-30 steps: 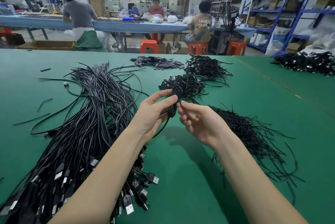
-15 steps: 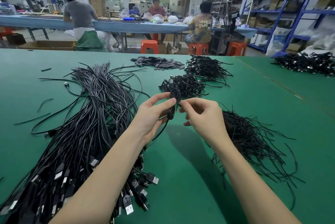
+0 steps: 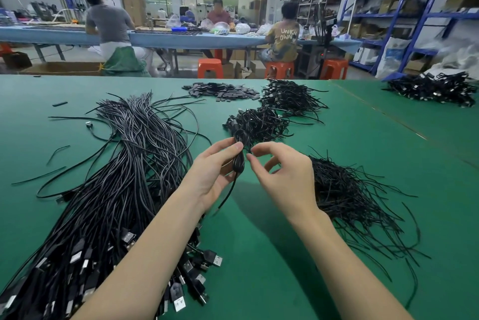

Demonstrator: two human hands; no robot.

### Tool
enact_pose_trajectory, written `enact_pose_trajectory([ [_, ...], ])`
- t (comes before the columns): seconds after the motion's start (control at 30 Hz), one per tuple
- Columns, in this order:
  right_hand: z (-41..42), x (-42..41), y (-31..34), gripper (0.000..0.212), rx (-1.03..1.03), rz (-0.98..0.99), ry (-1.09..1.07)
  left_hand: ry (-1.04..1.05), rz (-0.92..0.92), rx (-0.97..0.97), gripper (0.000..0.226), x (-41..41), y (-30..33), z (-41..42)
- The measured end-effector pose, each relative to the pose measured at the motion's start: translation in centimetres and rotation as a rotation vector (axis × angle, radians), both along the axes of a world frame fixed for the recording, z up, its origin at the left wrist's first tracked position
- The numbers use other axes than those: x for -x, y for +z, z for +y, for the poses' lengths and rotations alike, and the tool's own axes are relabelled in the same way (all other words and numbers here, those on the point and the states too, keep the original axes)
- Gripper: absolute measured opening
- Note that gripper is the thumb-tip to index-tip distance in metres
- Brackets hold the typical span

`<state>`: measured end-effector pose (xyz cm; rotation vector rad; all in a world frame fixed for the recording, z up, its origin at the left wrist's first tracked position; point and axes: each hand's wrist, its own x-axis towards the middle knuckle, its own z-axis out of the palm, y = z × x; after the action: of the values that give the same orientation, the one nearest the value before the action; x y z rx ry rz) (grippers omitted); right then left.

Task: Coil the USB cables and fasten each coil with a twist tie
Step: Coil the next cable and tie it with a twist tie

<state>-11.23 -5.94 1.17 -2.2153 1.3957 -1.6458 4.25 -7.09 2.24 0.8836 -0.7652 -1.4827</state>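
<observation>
Holding one coil [image 3: 239, 153] upright at frame centre, above the green surface [image 3: 259, 255]. Our left hand [image 3: 212, 172] pinches it at the waist between thumb and fingers, grip closed on the loops; we judge this keeps the turns from springing apart while the tie goes on. One loose tail hangs from the coil toward lower centre.

Our right hand [image 3: 282, 177] sits just beside the coil, thumb and forefinger nearly meeting at its waist, other fingers curled; whether a twist tie is between the tips we cannot tell.

Counts:
- one long bundle of uncoiled cables [image 3: 108, 190], left of frame, too many to count
- one heap of twist ties [image 3: 347, 197], right of the hands, within easy reach
- two mounds of finished coils [image 3: 259, 122], upper centre
- one further black heap, upper right.
</observation>
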Motion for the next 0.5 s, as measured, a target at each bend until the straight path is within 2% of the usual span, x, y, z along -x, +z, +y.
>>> enact_pose_trajectory([
  [0.17,-0.1,0.1,-0.5,0.01,0.15,0.036,-0.104,-0.046,0.036,-0.037,0.014,0.4,0.0,0.2],
  [0.3,-0.5,0.6,-0.3,0.008,0.097,0.081,-0.028,-0.052,0.019,-0.034,0.017,0.4,0.0,0.3],
  [0.37,-0.8,0.5,-0.1,0.008,-0.091,-0.016,0.049,-0.04,0.001,-0.013,0.022,0.3,-0.2,0.2],
  [0.4,-1.0,0.4,0.2,0.009,-0.265,-0.15,0.13,-0.032,-0.02,0.005,0.025,0.1,-0.2,0.3],
  [0.43,-1.1,0.3,0.6,0.011,-0.486,-0.342,0.252,-0.028,-0.046,0.029,0.029,0.0,-0.3,0.3],
  [0.5,-1.2,0.7,1.4,0.009,-1.015,-0.85,0.557,-0.047,-0.084,0.089,0.032,0.0,-0.3,0.3],
])
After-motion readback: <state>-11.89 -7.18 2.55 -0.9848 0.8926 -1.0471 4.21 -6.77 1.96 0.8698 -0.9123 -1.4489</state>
